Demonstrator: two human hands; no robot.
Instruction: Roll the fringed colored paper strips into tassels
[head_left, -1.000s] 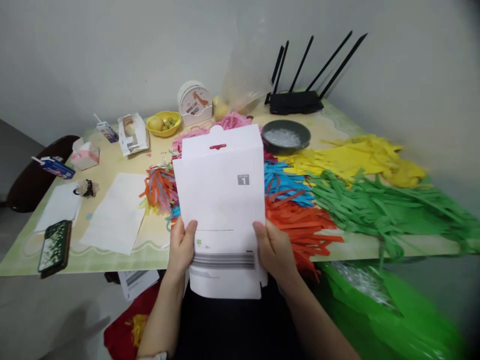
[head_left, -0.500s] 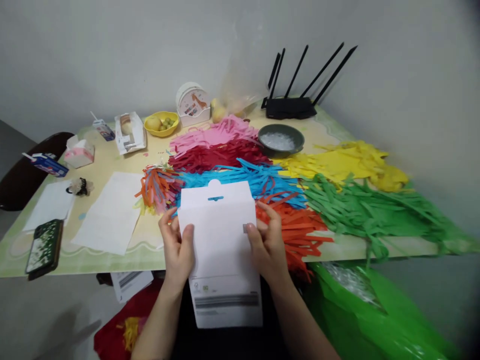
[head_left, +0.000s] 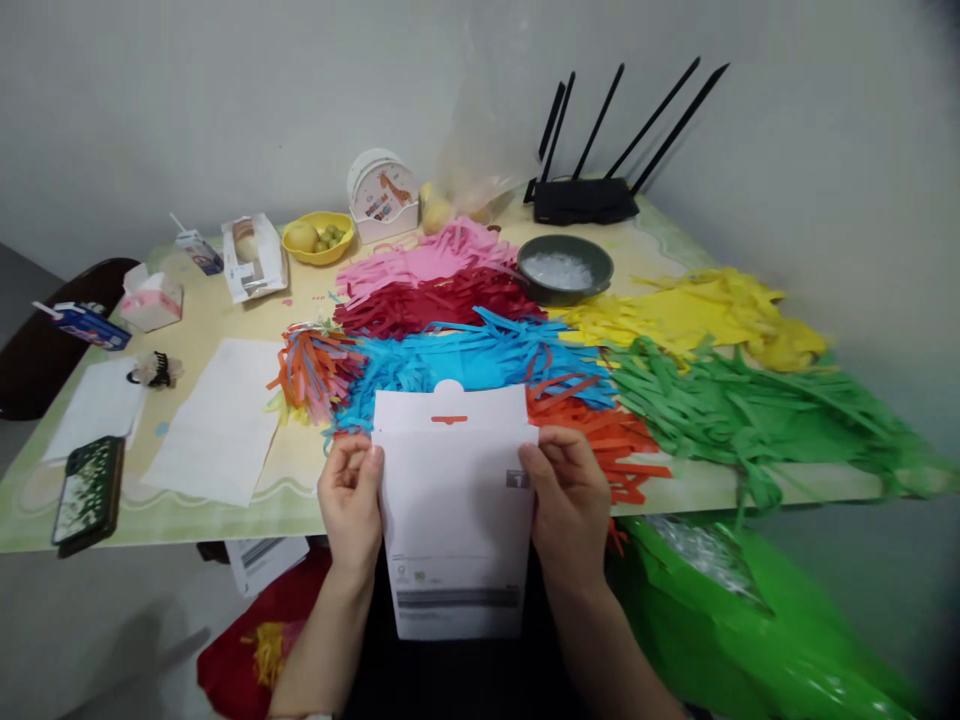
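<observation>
A flat white paper packet (head_left: 454, 510) is held upright in front of me, with a hang slot and a rounded tab at its top and grey print low down. My left hand (head_left: 351, 505) pinches its left edge near the fold below the slot. On the opposite edge my right hand (head_left: 571, 505) grips it between thumb and bent fingers, beside a small grey label. Just behind the packet lie blue paper strips (head_left: 450, 350) and orange strips (head_left: 622, 450). A mixed-colour bundle of strips (head_left: 319, 370) rests left of them.
Pink (head_left: 427, 265), dark red (head_left: 450, 300), yellow (head_left: 690, 315) and green strips (head_left: 765, 410) cover the table. A dark bowl (head_left: 600, 265), a router (head_left: 585, 200), white sheets (head_left: 217, 425) and a phone (head_left: 90, 495) lie around. A green plastic bag (head_left: 757, 620) hangs below at right.
The packet has shifted slightly right and lower at its top edge. My right hand has moved outward to the packet's right edge, uncovering the grey label. Orange now shows through the slot instead of blue.
</observation>
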